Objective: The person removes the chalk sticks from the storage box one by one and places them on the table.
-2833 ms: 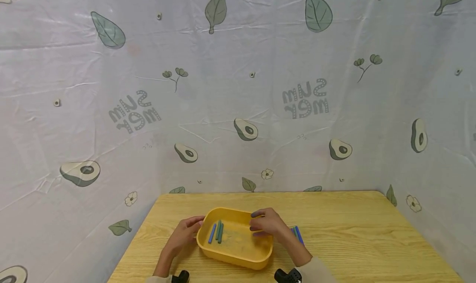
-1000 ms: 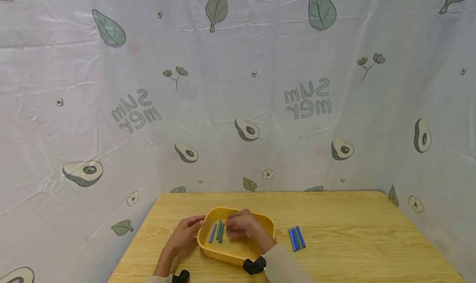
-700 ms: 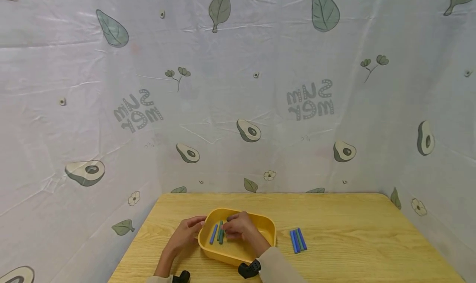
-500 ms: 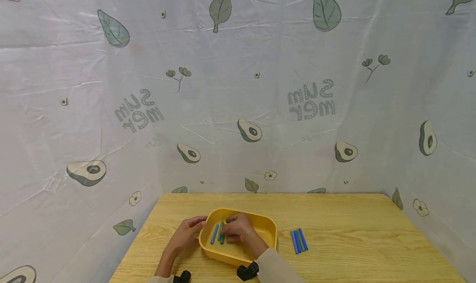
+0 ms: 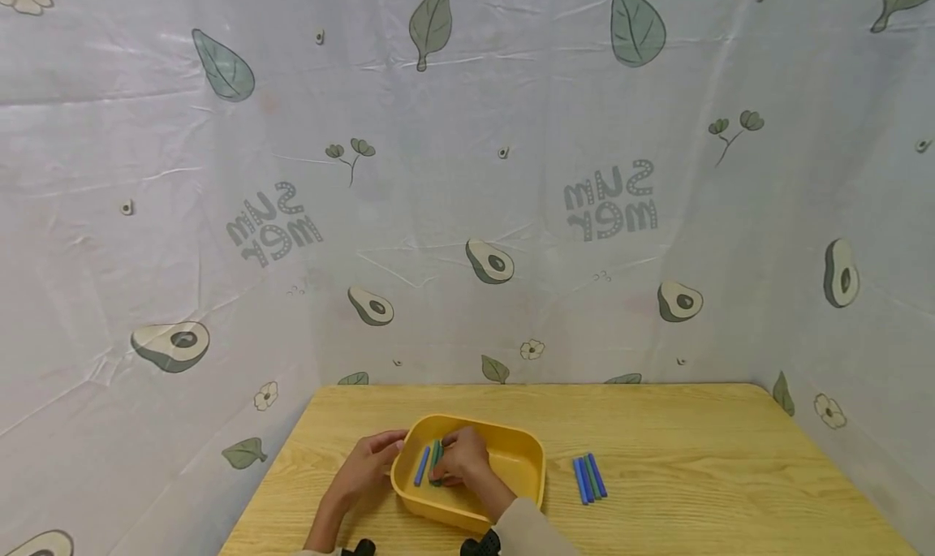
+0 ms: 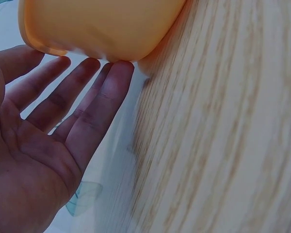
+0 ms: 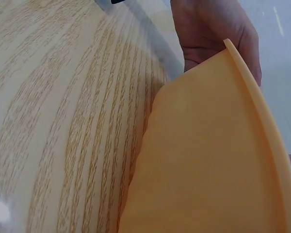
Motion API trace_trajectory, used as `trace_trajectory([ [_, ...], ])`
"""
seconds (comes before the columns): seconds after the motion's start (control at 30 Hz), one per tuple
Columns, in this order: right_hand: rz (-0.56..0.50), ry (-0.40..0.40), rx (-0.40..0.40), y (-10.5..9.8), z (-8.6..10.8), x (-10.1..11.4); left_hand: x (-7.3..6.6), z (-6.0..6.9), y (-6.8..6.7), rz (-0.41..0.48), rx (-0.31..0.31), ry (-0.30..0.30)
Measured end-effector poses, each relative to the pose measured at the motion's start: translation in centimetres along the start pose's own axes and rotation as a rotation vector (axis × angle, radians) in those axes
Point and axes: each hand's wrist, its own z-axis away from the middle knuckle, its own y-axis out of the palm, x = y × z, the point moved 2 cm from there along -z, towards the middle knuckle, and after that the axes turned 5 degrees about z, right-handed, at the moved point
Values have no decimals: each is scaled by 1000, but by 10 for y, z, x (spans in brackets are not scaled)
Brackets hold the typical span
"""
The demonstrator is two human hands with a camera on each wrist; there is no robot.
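Note:
A yellow plastic tray (image 5: 467, 517) stands on the wooden table, with one blue chalk stick (image 5: 421, 467) and green chalk sticks (image 5: 436, 452) lying at its left end. My right hand (image 5: 465, 459) reaches inside it. Thumb and fingers pinch at a green stick, partly covering it; in the right wrist view the tray wall hides nearly all of this hand. At the tray's left end my left hand (image 5: 363, 471) touches the outer wall. The left wrist view shows its fingers (image 6: 104, 107) extended, fingertips against the wall below the rim.
To the right of the tray, several blue and green chalk sticks (image 5: 589, 479) lie side by side on the wooden table (image 5: 694, 467). A patterned plastic sheet (image 5: 438, 191) hangs behind and at both sides of the table.
My right hand has moved leftward and down inside the tray, from its right side to the green sticks. The left hand has kept its place at the wall.

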Motion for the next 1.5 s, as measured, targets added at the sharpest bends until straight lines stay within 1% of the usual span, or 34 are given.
trace_trajectory([
  [0.17,42,-15,-44,5,-1,-2,1,2,0,-24,-3,1],
  [0.33,28,-14,-58,6,-2,-5,2,2,-1,-25,8,9],
  [0.4,7,-5,-41,5,-3,-4,1,1,-1,-21,7,14],
  [0.47,-19,7,-6,2,-4,-3,0,0,-1,-22,3,13],
  [0.6,-65,49,100,-6,-4,-1,0,0,-1,-18,-5,10],
  [0.7,-114,73,183,-14,-3,-1,-1,1,0,-13,-4,11],
  [0.8,-174,83,246,-23,-1,-2,-2,1,0,-9,-5,10],
  [0.93,-266,54,278,-38,3,-2,-1,2,-1,-23,-8,14],
  [1.07,-378,11,304,-58,6,0,1,1,-2,-34,-4,22],
  [1.1,-392,4,316,-63,6,1,1,1,-2,-32,-5,19],
  [1.17,-404,-5,333,-73,6,1,1,1,-3,-30,-3,15],
  [1.27,-391,-23,349,-86,8,1,1,1,-3,-18,-4,10],
  [1.4,-380,-45,342,-100,11,-3,1,1,-3,-8,1,8],
  [1.5,-392,-51,337,-112,14,-7,2,1,-2,-7,8,5],
])
